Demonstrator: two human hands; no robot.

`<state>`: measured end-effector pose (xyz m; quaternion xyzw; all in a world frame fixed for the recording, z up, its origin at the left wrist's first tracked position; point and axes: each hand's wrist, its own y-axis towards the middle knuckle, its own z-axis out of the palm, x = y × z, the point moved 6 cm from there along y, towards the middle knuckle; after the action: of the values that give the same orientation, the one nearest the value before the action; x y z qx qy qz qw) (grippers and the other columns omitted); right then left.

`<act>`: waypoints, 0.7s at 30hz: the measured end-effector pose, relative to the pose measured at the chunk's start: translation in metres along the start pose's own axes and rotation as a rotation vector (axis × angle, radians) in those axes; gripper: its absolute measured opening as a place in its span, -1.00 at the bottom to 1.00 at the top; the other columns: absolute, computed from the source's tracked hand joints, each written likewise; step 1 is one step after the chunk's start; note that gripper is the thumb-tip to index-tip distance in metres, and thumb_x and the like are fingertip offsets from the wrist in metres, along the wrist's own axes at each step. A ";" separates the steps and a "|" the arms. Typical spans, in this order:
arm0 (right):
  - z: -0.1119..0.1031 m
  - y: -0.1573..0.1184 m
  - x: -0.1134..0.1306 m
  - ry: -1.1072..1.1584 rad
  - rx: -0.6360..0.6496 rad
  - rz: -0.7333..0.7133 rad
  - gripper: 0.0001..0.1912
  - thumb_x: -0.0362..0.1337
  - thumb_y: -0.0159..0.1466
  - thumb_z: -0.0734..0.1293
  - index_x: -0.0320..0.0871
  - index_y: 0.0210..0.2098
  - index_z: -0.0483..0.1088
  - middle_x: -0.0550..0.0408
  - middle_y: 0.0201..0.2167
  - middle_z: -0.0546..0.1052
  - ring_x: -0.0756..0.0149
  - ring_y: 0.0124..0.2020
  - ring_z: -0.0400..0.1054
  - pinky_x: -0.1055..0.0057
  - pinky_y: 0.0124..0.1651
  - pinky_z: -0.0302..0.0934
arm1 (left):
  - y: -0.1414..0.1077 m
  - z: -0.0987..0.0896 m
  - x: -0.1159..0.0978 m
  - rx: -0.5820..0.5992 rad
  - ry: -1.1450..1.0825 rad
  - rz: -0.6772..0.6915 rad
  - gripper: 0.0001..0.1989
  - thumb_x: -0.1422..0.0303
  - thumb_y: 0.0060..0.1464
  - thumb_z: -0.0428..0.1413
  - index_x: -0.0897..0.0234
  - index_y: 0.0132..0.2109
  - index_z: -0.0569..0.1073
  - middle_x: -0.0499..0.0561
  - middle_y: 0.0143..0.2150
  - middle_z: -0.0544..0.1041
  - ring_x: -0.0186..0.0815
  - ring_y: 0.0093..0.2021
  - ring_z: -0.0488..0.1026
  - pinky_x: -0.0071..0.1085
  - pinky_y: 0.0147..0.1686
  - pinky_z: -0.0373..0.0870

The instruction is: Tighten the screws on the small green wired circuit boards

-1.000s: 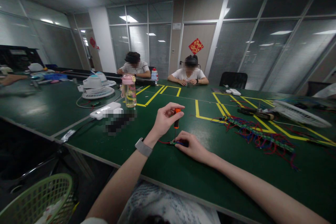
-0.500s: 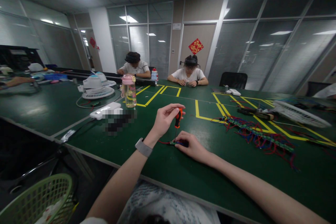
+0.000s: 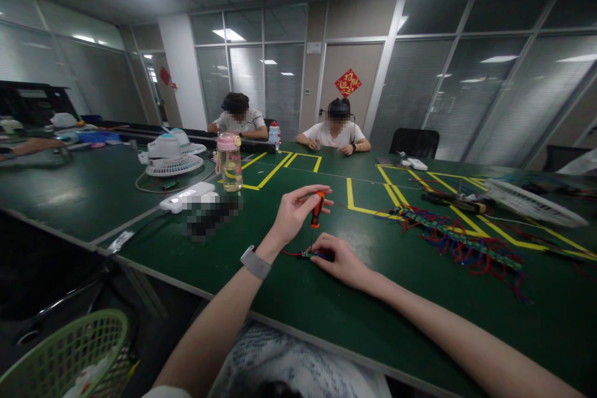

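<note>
Glazed partitions [image 3: 413,93] enclosed the room behind a green worktable [image 3: 396,252] marked with yellow tape [image 3: 351,194]. To the right lay a long row of wired circuit boards [image 3: 457,233]. Near the table's front edge, the left hand [image 3: 291,214] held an orange-and-black screwdriver [image 3: 318,208] nearly upright, thumb and forefinger narrowed on the handle, the other fingers loosely extended. The right hand [image 3: 340,261] rested low on the tabletop, its fingertips closed on a small green circuit board [image 3: 306,255] directly beneath the shaft. By estimate, the screwdriver was light and rigid; its handle was the correct holding point, with the thin shaft kept vertical to limit slipping. The board appeared very light, stiff and fragile, best gripped by its edges and steadied against the surface. Its red leads [image 3: 290,253] looked soft and flexible, and were unsuitable as a handhold because a pull could strain the joints. The right fingers covered one end of the board and part of the blue wiring. The screwdriver tip was too small to resolve, so its contact with a screw or terminal could not be confirmed.
</note>
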<state>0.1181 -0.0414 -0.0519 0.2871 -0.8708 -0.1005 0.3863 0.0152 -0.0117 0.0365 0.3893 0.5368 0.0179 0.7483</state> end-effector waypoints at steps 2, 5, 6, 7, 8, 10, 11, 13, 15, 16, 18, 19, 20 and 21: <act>0.000 0.000 0.000 0.006 0.002 -0.003 -0.89 -0.43 0.15 0.32 -0.20 -0.32 0.47 0.07 -0.37 0.42 0.35 -0.35 0.31 0.42 -0.27 0.23 | 0.000 -0.003 -0.002 -0.027 0.062 0.036 -0.77 0.32 0.06 0.14 0.28 -0.12 0.50 0.07 -0.15 0.51 -0.26 -0.23 0.51 -0.33 -0.27 0.47; 0.000 -0.001 0.000 0.007 0.002 -0.006 -0.89 -0.42 0.16 0.32 -0.20 -0.31 0.47 0.07 -0.37 0.42 0.36 -0.35 0.31 0.43 -0.28 0.22 | 0.000 -0.007 -0.007 -0.060 0.184 0.117 -0.81 0.36 -0.03 0.22 0.29 -0.21 0.53 0.02 -0.22 0.46 -0.38 -0.29 0.44 -0.47 -0.30 0.40; 0.000 -0.001 0.000 0.006 0.001 -0.008 -0.89 -0.42 0.16 0.32 -0.20 -0.31 0.47 0.08 -0.37 0.42 0.36 -0.35 0.31 0.43 -0.28 0.22 | 0.001 -0.008 -0.008 -0.063 0.209 0.132 -0.81 0.36 -0.03 0.22 0.29 -0.22 0.53 0.02 -0.21 0.45 -0.40 -0.28 0.42 -0.50 -0.29 0.38; 0.000 -0.001 0.000 0.004 0.001 -0.009 -0.89 -0.42 0.16 0.32 -0.20 -0.32 0.47 0.08 -0.37 0.42 0.37 -0.35 0.31 0.44 -0.28 0.22 | 0.001 -0.009 -0.009 -0.062 0.216 0.137 -0.82 0.35 -0.01 0.20 0.29 -0.22 0.54 0.03 -0.18 0.44 -0.39 -0.24 0.41 -0.50 -0.27 0.38; 0.000 -0.001 0.000 0.002 0.001 -0.008 -0.89 -0.42 0.16 0.32 -0.20 -0.32 0.47 0.08 -0.37 0.42 0.37 -0.35 0.31 0.44 -0.28 0.22 | 0.001 -0.008 -0.008 -0.055 0.203 0.130 -0.82 0.34 0.02 0.16 0.29 -0.20 0.54 0.06 -0.14 0.44 -0.35 -0.18 0.41 -0.49 -0.24 0.38; 0.000 0.000 0.001 -0.003 0.003 -0.001 -0.89 -0.43 0.15 0.32 -0.20 -0.32 0.47 0.08 -0.38 0.42 0.37 -0.36 0.30 0.44 -0.28 0.22 | 0.001 -0.005 -0.007 -0.022 0.117 0.092 -0.78 0.31 0.11 0.07 0.30 -0.15 0.53 0.11 -0.04 0.43 -0.25 -0.06 0.40 -0.40 -0.15 0.40; 0.000 0.000 0.001 -0.007 0.004 0.004 -0.89 -0.43 0.15 0.32 -0.20 -0.33 0.47 0.08 -0.38 0.42 0.37 -0.36 0.30 0.44 -0.28 0.22 | 0.001 -0.003 -0.005 -0.003 0.058 0.065 -0.74 0.30 0.13 0.03 0.30 -0.12 0.52 0.13 0.00 0.43 -0.19 -0.02 0.40 -0.34 -0.13 0.41; -0.001 0.000 0.003 -0.011 0.003 0.006 -0.89 -0.43 0.15 0.32 -0.20 -0.33 0.47 0.08 -0.38 0.42 0.37 -0.36 0.30 0.43 -0.29 0.22 | 0.000 0.001 -0.002 0.025 -0.035 0.004 -0.70 0.28 0.15 0.01 0.31 -0.04 0.48 0.16 0.02 0.44 -0.15 -0.05 0.44 -0.26 -0.14 0.44; -0.001 0.000 0.004 -0.008 0.001 0.002 -0.89 -0.42 0.16 0.32 -0.20 -0.32 0.47 0.08 -0.37 0.42 0.37 -0.36 0.30 0.43 -0.29 0.22 | -0.001 0.001 -0.001 0.009 -0.040 -0.027 -0.69 0.28 0.12 0.06 0.30 -0.02 0.46 0.15 -0.05 0.49 -0.21 -0.16 0.49 -0.27 -0.20 0.46; -0.002 0.000 0.004 -0.006 0.001 0.000 -0.89 -0.42 0.16 0.32 -0.19 -0.32 0.47 0.09 -0.37 0.42 0.37 -0.36 0.30 0.43 -0.29 0.22 | -0.001 -0.001 -0.001 -0.011 -0.009 -0.026 -0.69 0.29 0.09 0.09 0.30 -0.03 0.47 0.13 -0.10 0.51 -0.25 -0.22 0.49 -0.31 -0.23 0.46; -0.002 -0.001 0.004 -0.004 0.004 0.002 -0.90 -0.42 0.16 0.31 -0.19 -0.33 0.47 0.09 -0.38 0.42 0.37 -0.36 0.30 0.43 -0.29 0.22 | -0.001 -0.005 -0.002 -0.050 0.085 0.007 -0.72 0.31 0.03 0.16 0.30 -0.10 0.49 0.07 -0.20 0.51 -0.34 -0.30 0.47 -0.40 -0.28 0.43; -0.002 -0.001 0.004 -0.002 0.006 0.003 -0.90 -0.41 0.16 0.31 -0.19 -0.33 0.47 0.09 -0.38 0.42 0.37 -0.37 0.30 0.43 -0.30 0.22 | -0.001 -0.007 -0.004 -0.065 0.131 0.033 -0.75 0.32 0.00 0.19 0.29 -0.14 0.51 0.03 -0.23 0.50 -0.38 -0.32 0.44 -0.45 -0.30 0.41; -0.002 -0.001 0.004 -0.001 0.008 0.003 -0.90 -0.41 0.16 0.31 -0.19 -0.32 0.47 0.09 -0.37 0.42 0.37 -0.37 0.30 0.43 -0.30 0.22 | 0.000 -0.009 -0.005 -0.075 0.170 0.058 -0.77 0.33 -0.01 0.20 0.29 -0.17 0.52 0.01 -0.24 0.49 -0.40 -0.32 0.43 -0.48 -0.31 0.39; -0.002 -0.001 0.004 0.000 0.008 0.001 -0.90 -0.41 0.16 0.31 -0.19 -0.32 0.47 0.09 -0.37 0.42 0.37 -0.37 0.30 0.43 -0.30 0.22 | 0.000 -0.010 -0.006 -0.083 0.196 0.078 -0.80 0.33 -0.01 0.20 0.28 -0.19 0.53 0.01 -0.23 0.47 -0.41 -0.30 0.41 -0.50 -0.29 0.37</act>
<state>0.1176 -0.0442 -0.0487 0.2882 -0.8714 -0.0968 0.3850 0.0044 -0.0085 0.0396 0.3751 0.5905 0.1072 0.7065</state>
